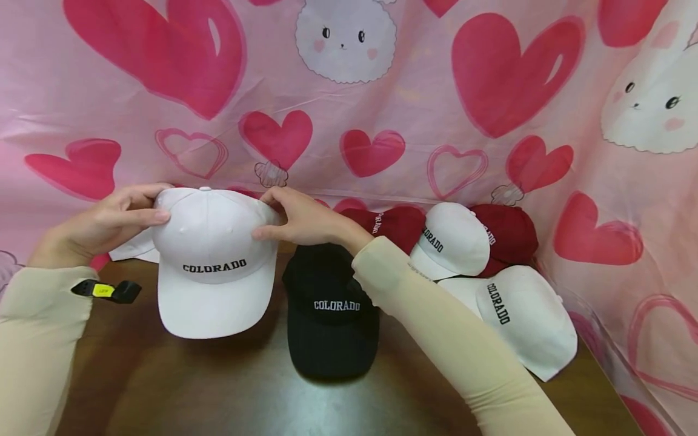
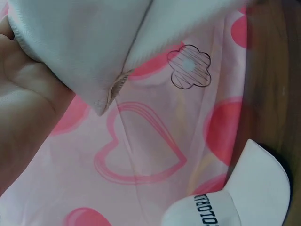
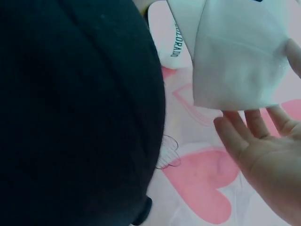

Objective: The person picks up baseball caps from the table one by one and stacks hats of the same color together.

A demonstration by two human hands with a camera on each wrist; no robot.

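Observation:
Both hands hold a white baseball cap (image 1: 209, 236) marked COLORADO, its brim toward me and low. My left hand (image 1: 109, 221) grips the crown's left side, thumb on the front and fingers behind. Opposite it, my right hand (image 1: 308, 221) pinches the crown's right side with the thumb in front. In the left wrist view the cap (image 2: 70, 42) lies against the palm. The right wrist view has fingers (image 3: 230, 134) at the edge of the white cap (image 3: 240, 66). A black COLORADO cap (image 1: 332, 339) sits on the table just right of it, partly behind my right forearm.
On the right lie a white cap (image 1: 455, 236), another white cap (image 1: 537, 315) at the table edge, and dark red caps (image 1: 509, 233). Another white cap (image 1: 136, 248) shows behind my left hand. A pink heart-print curtain (image 1: 382, 103) backs the brown table (image 1: 218, 387).

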